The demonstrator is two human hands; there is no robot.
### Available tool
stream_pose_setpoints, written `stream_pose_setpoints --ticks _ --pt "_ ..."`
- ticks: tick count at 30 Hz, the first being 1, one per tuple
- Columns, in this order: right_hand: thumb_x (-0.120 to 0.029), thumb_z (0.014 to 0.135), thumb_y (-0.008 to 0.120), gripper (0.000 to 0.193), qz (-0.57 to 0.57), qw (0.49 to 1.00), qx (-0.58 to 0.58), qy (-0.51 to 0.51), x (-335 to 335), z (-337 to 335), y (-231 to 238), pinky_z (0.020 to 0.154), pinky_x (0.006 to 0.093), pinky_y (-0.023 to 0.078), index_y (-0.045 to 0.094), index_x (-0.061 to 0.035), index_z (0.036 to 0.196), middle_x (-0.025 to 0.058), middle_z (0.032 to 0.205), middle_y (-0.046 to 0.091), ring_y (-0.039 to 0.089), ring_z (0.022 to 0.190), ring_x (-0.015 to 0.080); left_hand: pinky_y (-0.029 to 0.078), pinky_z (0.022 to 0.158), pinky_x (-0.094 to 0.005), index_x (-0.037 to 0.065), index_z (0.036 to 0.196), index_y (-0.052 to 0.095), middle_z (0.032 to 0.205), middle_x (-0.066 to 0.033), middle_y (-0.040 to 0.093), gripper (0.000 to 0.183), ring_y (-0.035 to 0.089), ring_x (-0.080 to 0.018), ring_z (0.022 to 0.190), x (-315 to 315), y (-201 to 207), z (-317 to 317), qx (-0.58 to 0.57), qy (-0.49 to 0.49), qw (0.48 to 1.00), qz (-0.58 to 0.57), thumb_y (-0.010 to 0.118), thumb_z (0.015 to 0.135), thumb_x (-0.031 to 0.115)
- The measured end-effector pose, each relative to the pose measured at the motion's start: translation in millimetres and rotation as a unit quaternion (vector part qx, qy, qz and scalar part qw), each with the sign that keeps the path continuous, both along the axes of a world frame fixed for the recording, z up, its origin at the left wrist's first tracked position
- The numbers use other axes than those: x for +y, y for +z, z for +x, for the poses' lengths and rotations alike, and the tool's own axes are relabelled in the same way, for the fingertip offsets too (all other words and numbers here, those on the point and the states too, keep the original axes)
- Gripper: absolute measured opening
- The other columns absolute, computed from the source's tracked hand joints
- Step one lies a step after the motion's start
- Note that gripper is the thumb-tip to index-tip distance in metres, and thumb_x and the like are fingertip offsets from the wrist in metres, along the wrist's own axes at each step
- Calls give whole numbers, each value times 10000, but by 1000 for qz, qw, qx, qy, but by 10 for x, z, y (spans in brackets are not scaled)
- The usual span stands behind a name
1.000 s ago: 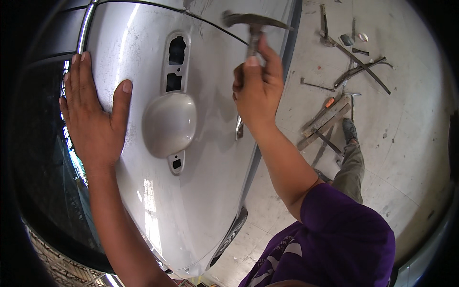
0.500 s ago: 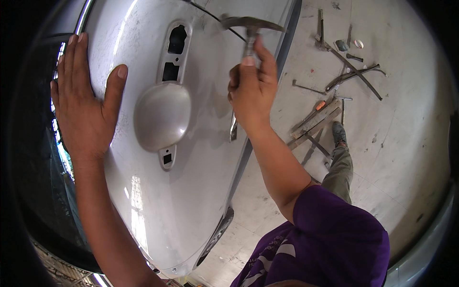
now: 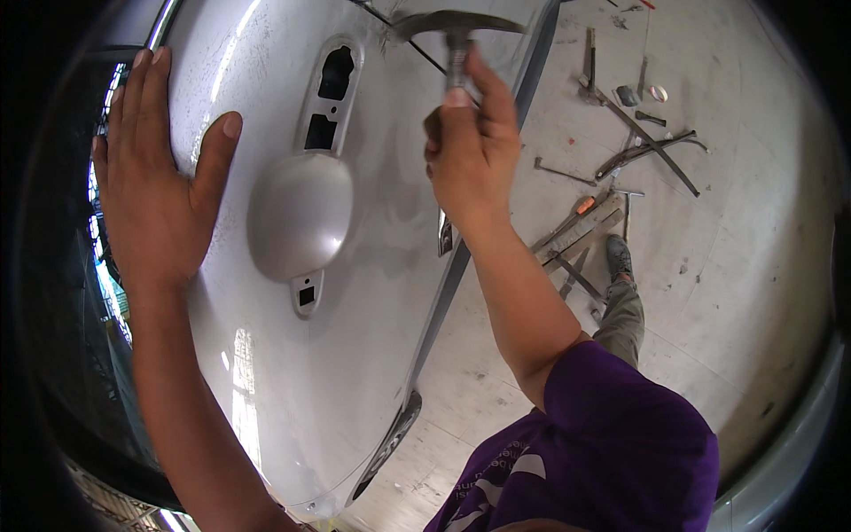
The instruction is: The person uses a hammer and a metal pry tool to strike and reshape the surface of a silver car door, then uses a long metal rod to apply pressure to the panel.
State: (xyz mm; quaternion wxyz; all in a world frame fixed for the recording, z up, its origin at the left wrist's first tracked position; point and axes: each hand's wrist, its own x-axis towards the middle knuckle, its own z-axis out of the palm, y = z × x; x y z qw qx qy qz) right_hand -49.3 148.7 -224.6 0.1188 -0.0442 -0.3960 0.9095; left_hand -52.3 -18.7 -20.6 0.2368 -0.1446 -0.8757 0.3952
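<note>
A silver car door panel (image 3: 319, 372) fills the left and middle of the view, with dull scuffed patches on its surface. Its handle recess (image 3: 300, 213) is a smooth oval hollow, and the handle mount (image 3: 330, 97) above it has dark cut-outs. My left hand (image 3: 164, 186) lies flat near the window edge, fingers stretched out and thumb apart. In my right hand (image 3: 476, 146) is a hammer (image 3: 456, 25), gripped by its handle below the head. The slim, curved hammer head is slightly blurred and held over the door's right part. Whether it touches the panel I cannot tell.
On the pale floor at right lie several metal bars (image 3: 651, 142), a short hooked rod (image 3: 565, 171) and a roll of tape (image 3: 658, 92). A wooden block (image 3: 581, 226) with an orange-handled tool (image 3: 585, 206) rests near my shoe (image 3: 619, 257). Dark window glass (image 3: 71, 310) borders the left.
My right hand has shifted slightly, and the hammer head sits a little higher and further left. The left hand stays flat on the car. The view has moved slightly.
</note>
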Motion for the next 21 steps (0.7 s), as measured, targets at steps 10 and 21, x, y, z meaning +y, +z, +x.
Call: stream_pose_setpoints --ticks 10,21 --pt "-90 1003 463 404 55 992 49 -98 -125 -62 73 635 211 448 457 -39 1404 24 894 631 503 689 56 139 1199 -524 193 1517 323 1554 -79 347 823 255 -283 1466 24 -12 -26 4 0 1000 3 453 881 699" --pt "-115 1011 450 376 143 985 68 -64 -129 -218 142 692 253 461 458 -32 1378 67 908 606 538 744 107 137 1202 -520 192 1517 321 1557 -77 340 824 249 -279 1469 38 -21 -45 12 9 1000 -2 441 882 704"
